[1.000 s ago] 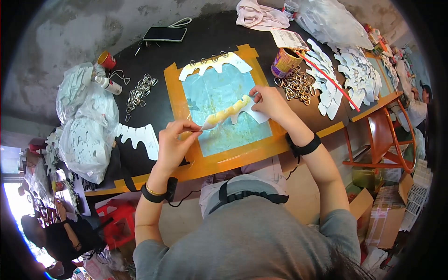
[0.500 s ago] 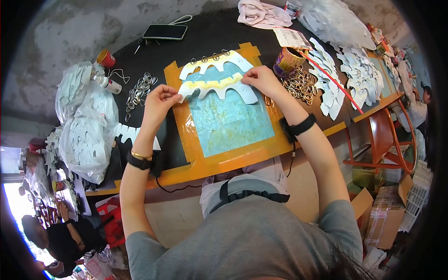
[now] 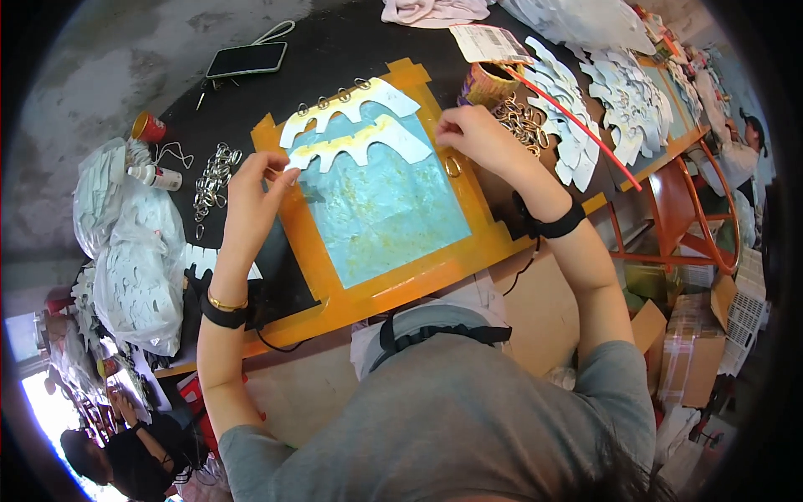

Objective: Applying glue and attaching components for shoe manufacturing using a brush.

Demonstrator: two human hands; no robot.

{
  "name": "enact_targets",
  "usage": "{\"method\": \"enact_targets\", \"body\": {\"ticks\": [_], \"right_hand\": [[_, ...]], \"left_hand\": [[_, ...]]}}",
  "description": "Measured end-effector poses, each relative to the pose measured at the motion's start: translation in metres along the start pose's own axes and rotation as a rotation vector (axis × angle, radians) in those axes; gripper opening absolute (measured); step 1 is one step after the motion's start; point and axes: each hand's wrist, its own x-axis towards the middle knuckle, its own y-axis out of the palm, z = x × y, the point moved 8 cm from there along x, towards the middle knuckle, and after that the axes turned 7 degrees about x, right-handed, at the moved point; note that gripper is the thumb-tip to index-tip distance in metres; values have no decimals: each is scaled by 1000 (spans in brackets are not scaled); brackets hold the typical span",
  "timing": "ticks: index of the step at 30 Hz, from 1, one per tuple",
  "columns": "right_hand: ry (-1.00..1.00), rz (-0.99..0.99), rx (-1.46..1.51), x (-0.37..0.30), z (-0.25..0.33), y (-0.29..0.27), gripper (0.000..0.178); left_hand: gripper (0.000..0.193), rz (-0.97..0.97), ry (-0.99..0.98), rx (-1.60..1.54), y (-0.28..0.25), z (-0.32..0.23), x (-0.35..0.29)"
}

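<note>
Two white scalloped pieces lie one above the other on a blue sheet [image 3: 393, 226] taped to the table. Yellow, glue-like stuff coats the upper edge of the lower scalloped piece [image 3: 405, 146]. Several metal rings [image 3: 345, 94] sit along the top of the upper scalloped piece [image 3: 401, 102]. At the lower piece's left end is my left hand [image 3: 258, 188], thumb and forefinger closed about its tip. My right hand [image 3: 473, 138] hovers off the right end, fingers loosely bent, with nothing visible in them. Below it a single metal ring [image 3: 452, 166] rests on the orange tape.
Metal rings lie heaped at left [image 3: 216, 180] and right [image 3: 520, 121]. A can [image 3: 485, 86] with a red stick [image 3: 577, 130] across it stands beside stacked white pieces [image 3: 556, 113]. Plastic bags [image 3: 138, 276] and a phone [image 3: 246, 58] lie leftward. Two other people are in view.
My right hand has let go of the lower piece's right end and moved a little away from it. My left hand stays at the left end. The whole view has shifted.
</note>
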Motion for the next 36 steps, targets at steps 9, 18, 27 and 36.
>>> {"method": "enact_targets", "body": {"ticks": [9, 18, 27, 36], "right_hand": [[156, 215, -1, -16, -12, 20, 16], [82, 158, 551, 30, 25, 8, 6], [26, 202, 390, 103, 13, 49, 17], [37, 295, 291, 120, 0, 61, 16]], "left_hand": [[33, 179, 443, 308, 101, -96, -7], [45, 159, 430, 485, 134, -93, -11], [41, 110, 389, 461, 131, -90, -8], [42, 155, 360, 388, 123, -90, -5]]}}
